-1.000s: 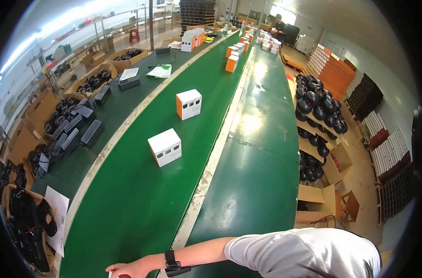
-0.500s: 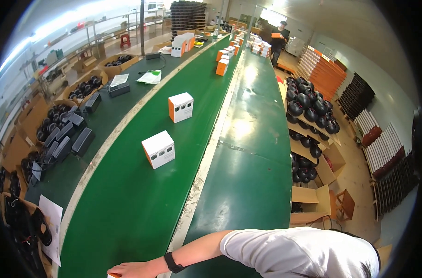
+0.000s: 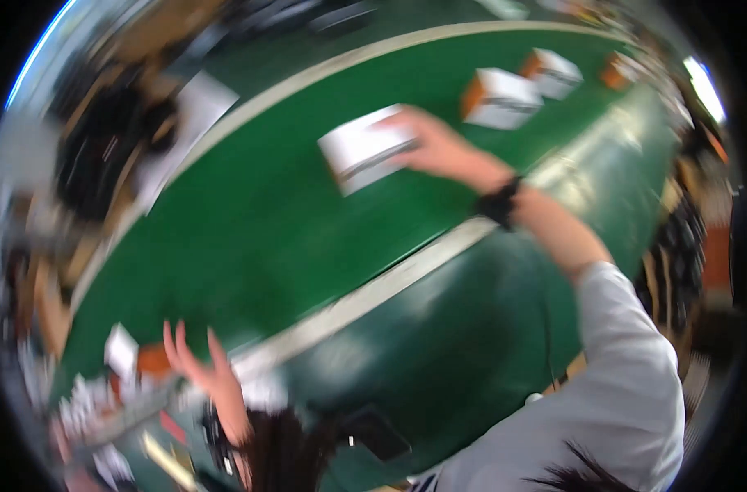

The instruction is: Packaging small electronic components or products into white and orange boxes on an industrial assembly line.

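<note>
The picture is smeared by head motion, so fine detail is lost, but the main relations read well enough. The right hand point(image 3: 435, 148) reaches far out over the green conveyor belt point(image 3: 250, 246) and lies against the right side of a white box point(image 3: 365, 149), fingers point(image 3: 399, 123) curled around its far upper edge; the grip looks closed on the box, though blur hides whether the thumb is under it. The box sits near the middle of the belt's width, tilted in the picture, well clear of both belt edges. The left hand point(image 3: 205, 373) hangs near the belt's near edge with its fingers spread and nothing in them, just beside a heap of small white and orange items point(image 3: 127, 361) that I cannot make out. To handle the box well, I judge the hand should take it squarely by two opposite faces, and lift rather than drag, since the arm is fully stretched and has little leverage. Two more white-and-orange boxes point(image 3: 498, 97) lie farther along the belt, apart from the held one, so there is open green surface all around it. The pale stripe point(image 3: 365, 299) marks the border to the darker side rail point(image 3: 472, 328); bringing the box back across it toward the body looks unobstructed.
</note>
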The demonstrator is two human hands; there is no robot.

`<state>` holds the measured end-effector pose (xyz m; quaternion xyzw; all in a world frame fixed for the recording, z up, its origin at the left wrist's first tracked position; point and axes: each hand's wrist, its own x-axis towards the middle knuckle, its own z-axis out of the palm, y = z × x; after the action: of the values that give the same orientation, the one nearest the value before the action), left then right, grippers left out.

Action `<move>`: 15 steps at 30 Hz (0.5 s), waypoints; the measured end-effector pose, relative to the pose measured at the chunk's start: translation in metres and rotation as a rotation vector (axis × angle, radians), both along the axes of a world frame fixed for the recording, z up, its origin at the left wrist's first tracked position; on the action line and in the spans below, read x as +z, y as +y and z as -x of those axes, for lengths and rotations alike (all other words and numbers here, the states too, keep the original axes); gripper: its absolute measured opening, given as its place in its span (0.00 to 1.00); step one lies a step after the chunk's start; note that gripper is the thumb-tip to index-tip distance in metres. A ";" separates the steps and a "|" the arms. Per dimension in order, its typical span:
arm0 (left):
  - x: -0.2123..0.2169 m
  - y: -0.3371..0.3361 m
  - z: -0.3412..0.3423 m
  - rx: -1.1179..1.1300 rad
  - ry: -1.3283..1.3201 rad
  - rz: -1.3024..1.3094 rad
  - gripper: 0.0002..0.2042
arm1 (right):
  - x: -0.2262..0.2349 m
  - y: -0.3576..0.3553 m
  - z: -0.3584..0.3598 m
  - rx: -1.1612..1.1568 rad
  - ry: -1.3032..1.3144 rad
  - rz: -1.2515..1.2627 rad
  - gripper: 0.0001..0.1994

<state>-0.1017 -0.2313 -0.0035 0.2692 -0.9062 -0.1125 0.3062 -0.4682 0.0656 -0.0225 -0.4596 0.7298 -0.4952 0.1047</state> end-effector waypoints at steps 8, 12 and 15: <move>0.001 -0.077 -0.053 0.636 -0.294 0.266 0.35 | 0.027 0.015 -0.052 -0.276 0.366 -0.144 0.29; 0.008 -0.084 -0.076 0.708 -0.271 0.178 0.24 | 0.039 0.020 -0.084 -0.301 0.401 -0.085 0.25; 0.003 -0.089 -0.082 0.628 -0.295 0.031 0.14 | 0.033 0.007 -0.104 -0.259 0.350 -0.021 0.22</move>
<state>-0.0193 -0.3208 -0.0007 0.5434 -0.8154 0.0413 0.1955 -0.3642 0.0724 0.0104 -0.4398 0.7949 -0.4096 -0.0837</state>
